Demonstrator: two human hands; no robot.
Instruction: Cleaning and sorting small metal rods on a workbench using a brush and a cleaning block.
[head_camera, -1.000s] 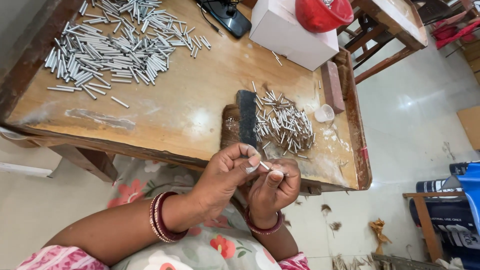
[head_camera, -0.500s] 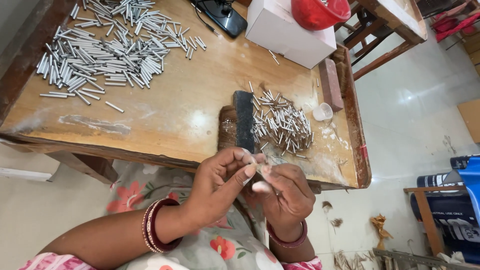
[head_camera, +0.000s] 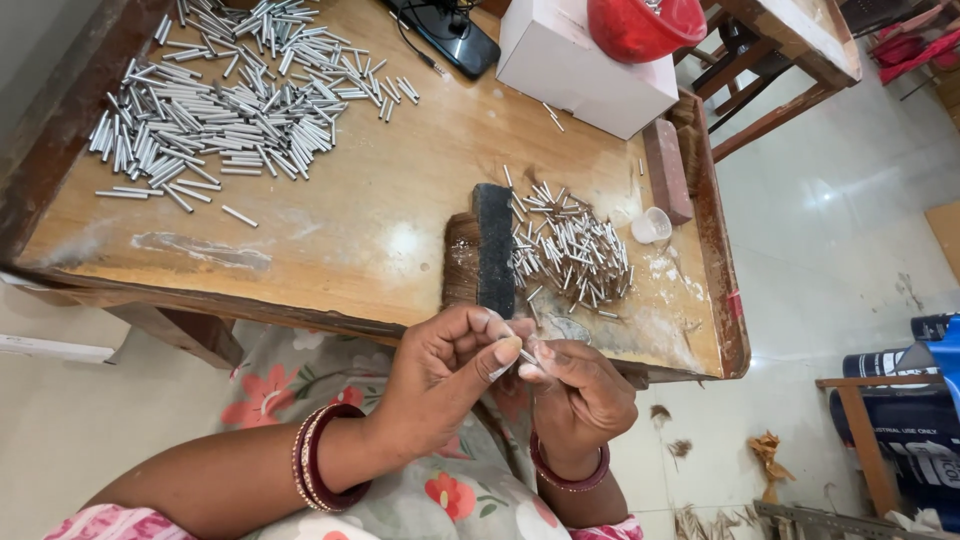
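Your left hand (head_camera: 440, 375) and right hand (head_camera: 580, 390) meet at the table edge (head_camera: 300, 310), fingertips pinched shut on one small metal tube (head_camera: 527, 356). Just beyond lies the brush (head_camera: 480, 250) beside a small tube pile (head_camera: 570, 245); the big pile (head_camera: 220, 100) sits far left.

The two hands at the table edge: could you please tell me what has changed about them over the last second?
Little changed. The left hand and right hand sank slightly toward the lap and keep pinching one small silver metal tube between their fingers. The black-backed brush, the small tube pile, the large tube pile and the white box lie as before.
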